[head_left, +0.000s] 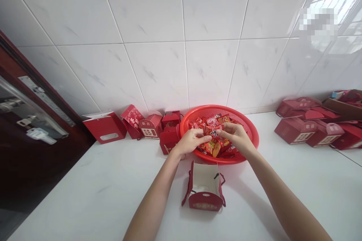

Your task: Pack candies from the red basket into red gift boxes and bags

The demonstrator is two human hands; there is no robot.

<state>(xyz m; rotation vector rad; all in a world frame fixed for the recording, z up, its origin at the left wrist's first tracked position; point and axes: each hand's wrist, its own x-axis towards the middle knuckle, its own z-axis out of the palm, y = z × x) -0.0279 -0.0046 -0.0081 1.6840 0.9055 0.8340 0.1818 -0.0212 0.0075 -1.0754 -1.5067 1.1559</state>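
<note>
A small red candy packet (214,131) with dark lettering is pinched between my two hands, above a red plastic basket (251,130) of wrapped snacks. My left hand (191,142) grips its left end, and my right hand (235,134) has thumb and fingers on its right end. Below them, in front of the basket, stands an open red gift box (206,200) with a pale inside and dark red cord handles at its sides. What I can see of its inside holds no packets.
Several red boxes (151,125) and a flat red bag (104,127) stand left of the basket along the tiled wall (158,71). More closed red boxes (295,130) sit at the right, beside a brown carton (343,108). A dark door (34,165) borders the left.
</note>
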